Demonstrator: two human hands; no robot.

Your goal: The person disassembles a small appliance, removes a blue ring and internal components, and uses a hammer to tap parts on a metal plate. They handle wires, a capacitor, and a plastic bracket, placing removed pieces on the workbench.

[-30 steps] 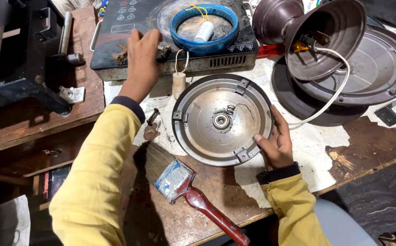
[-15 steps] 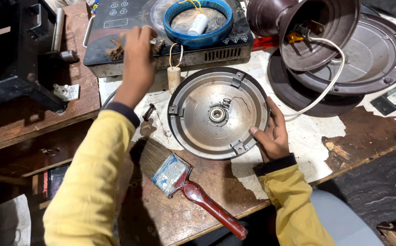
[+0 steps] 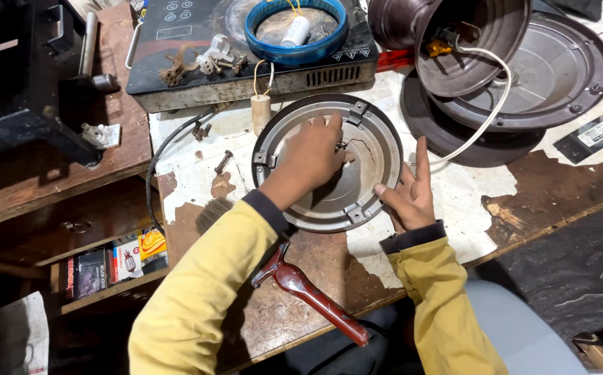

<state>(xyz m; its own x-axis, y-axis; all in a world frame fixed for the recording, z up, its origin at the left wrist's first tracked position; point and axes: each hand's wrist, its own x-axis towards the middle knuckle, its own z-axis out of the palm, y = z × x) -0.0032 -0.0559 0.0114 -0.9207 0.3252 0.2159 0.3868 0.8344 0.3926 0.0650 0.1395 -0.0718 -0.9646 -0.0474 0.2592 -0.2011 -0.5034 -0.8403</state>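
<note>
The round metal plate (image 3: 329,167), lying flat on the worn table (image 3: 454,201), is pressed in the middle by the left hand (image 3: 312,156) and steadied at its rim by the open right hand (image 3: 405,194), and it looks stiff, light and best gripped by the rim, though its centre is hidden.
</note>
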